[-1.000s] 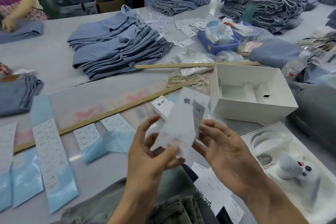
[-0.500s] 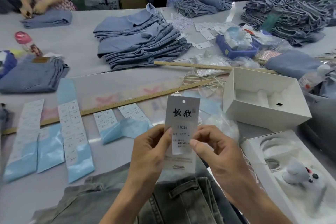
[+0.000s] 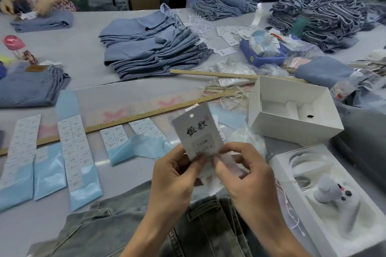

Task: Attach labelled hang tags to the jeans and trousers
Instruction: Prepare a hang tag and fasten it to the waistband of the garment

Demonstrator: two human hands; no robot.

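Above grey jeans (image 3: 117,227), hang tag (image 3: 198,131) now tilted left, left hand (image 3: 175,175) and right hand (image 3: 248,175) grips pinching it, lower edge blurred.

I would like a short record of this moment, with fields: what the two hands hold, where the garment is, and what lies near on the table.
held thing: hang tag, tilted, punched hole at top, sticker with "1103" and "L"
left hand: pinches the tag's lower edge
right hand: fingers at the tag's lower right corner
garment: grey jeans, below the hands
left of hands: label sheets on blue backing
right of hands: open white box
behind: stack of blue jeans, long wooden ruler
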